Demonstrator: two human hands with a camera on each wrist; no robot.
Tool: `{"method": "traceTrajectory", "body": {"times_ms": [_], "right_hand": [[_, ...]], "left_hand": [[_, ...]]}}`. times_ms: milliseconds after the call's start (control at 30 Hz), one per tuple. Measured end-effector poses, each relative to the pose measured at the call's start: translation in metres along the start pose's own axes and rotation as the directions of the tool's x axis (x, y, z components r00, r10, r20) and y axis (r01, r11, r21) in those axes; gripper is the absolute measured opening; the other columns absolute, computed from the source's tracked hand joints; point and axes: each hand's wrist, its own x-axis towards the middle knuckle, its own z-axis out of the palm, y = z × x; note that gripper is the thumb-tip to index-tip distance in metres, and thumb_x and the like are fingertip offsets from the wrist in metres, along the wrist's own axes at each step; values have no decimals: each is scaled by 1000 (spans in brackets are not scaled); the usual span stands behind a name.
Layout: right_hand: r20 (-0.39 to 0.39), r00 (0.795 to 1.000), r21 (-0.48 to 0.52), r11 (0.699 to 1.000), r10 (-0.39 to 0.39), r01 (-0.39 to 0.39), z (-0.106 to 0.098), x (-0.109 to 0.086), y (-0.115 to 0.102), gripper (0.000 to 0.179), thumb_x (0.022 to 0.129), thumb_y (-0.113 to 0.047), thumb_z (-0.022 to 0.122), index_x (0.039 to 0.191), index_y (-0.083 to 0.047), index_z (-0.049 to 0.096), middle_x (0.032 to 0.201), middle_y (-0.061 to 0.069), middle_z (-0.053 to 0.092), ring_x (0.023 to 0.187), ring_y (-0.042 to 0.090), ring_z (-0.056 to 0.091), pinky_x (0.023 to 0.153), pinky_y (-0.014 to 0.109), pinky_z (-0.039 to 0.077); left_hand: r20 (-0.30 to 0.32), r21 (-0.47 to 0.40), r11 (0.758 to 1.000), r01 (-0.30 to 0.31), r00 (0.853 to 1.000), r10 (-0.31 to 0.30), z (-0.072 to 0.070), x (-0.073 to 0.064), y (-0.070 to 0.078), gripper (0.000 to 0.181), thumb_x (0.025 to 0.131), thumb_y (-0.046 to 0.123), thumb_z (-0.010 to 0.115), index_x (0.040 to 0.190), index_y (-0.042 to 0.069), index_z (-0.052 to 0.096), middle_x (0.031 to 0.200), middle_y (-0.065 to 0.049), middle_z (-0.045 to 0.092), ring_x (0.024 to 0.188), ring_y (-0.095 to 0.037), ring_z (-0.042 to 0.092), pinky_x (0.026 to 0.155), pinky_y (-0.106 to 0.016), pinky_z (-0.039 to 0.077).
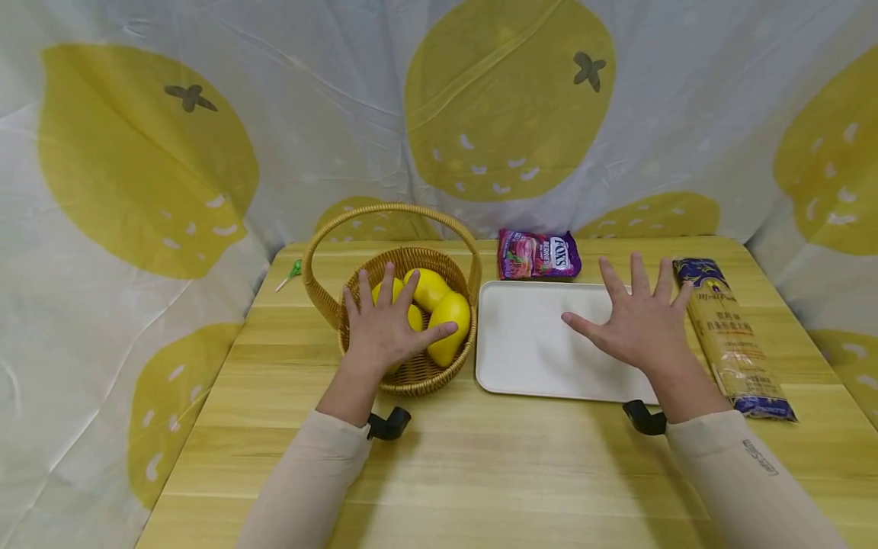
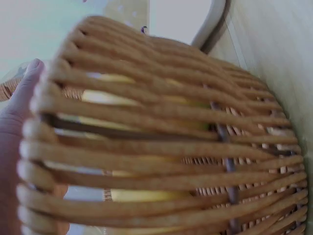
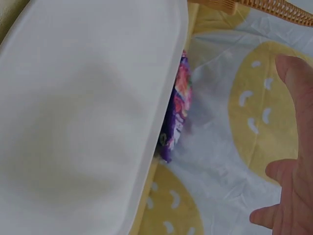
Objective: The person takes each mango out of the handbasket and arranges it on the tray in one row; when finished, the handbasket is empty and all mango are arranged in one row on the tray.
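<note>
My left hand is spread with straight fingers over the wicker basket, overlapping it in the head view and holding nothing. Inside the basket are several yellow mangoes, partly hidden behind the hand. In the left wrist view, the woven basket wall fills most of the picture, with the hand at the left edge. My right hand, fingers fanned out and also holding nothing, hovers above the right part of a white rectangular tray. The right wrist view shows that tray beside the fingers.
A purple Fox's berries candy bag lies behind the tray. To the right lies a long pack of pasta. A green lollipop sits at the table's far left. The basket's tall handle arches upward. Lemon-print cloth hangs around the wooden table.
</note>
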Motion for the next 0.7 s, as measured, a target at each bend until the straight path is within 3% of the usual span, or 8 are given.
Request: {"method": "traceTrajectory", "body": {"times_ms": [200,300,400,433,500,567,633,700], "right_hand": [[-72,997,21,999,-36,38,-9,-10,-1,109,85,-85,46,166,-22,12,170,27,1,151,60,-10,112,82,-1],[-155,983,19,995,-98,102,-13,-16,0,101,89,-71,58,164,-14,21,167,30,13,152,58,3,119,74,7],[-242,956,44,983,-163,178,-12,-24,0,89,90,-52,70,158,-6,34,160,34,28,147,57,22,120,69,18],[-269,946,61,977,-181,204,-11,-27,-1,85,89,-46,73,154,-4,39,156,35,34,144,57,29,118,68,23],[-282,938,110,965,-199,238,-6,-33,-5,79,88,-38,76,150,-2,44,152,34,40,138,57,37,112,70,32],[-265,940,167,950,-214,263,-1,-40,-14,73,89,-35,76,148,-3,47,150,32,44,134,56,42,106,71,38],[-243,940,213,932,-241,294,6,-47,-27,69,89,-35,76,146,-5,50,149,29,47,133,53,46,103,70,42],[-235,930,270,900,-282,341,12,-52,-43,67,89,-36,77,144,-7,53,149,24,49,133,48,49,102,66,45]], "left_hand": [[-38,-21,999,-30,999,29,-4,-10,3,112,75,98,34,164,33,17,173,-12,4,156,-52,-1,121,-73,3],[-118,-44,997,-69,991,64,-5,-18,4,106,79,92,42,160,24,34,170,-15,21,154,-50,18,122,-68,17],[-249,-79,988,-133,962,110,0,-29,4,89,85,80,55,148,16,53,159,-17,43,144,-45,39,117,-60,34],[-307,-100,982,-162,944,124,3,-32,4,81,87,73,59,143,14,57,153,-17,49,139,-44,45,115,-57,38],[-436,-153,964,-216,890,130,10,-39,2,64,91,58,66,134,9,64,142,-17,59,129,-41,52,109,-54,43],[-574,-233,938,-258,815,81,21,-45,-1,48,92,40,71,124,5,69,132,-18,65,121,-42,54,103,-53,44],[-683,-348,895,-279,729,-39,32,-49,-4,33,91,24,71,116,2,71,124,-20,66,115,-43,52,97,-51,42],[-731,-487,827,-280,649,-211,43,-52,-9,24,90,13,70,110,0,71,119,-20,63,114,-40,46,94,-48,37]]}}
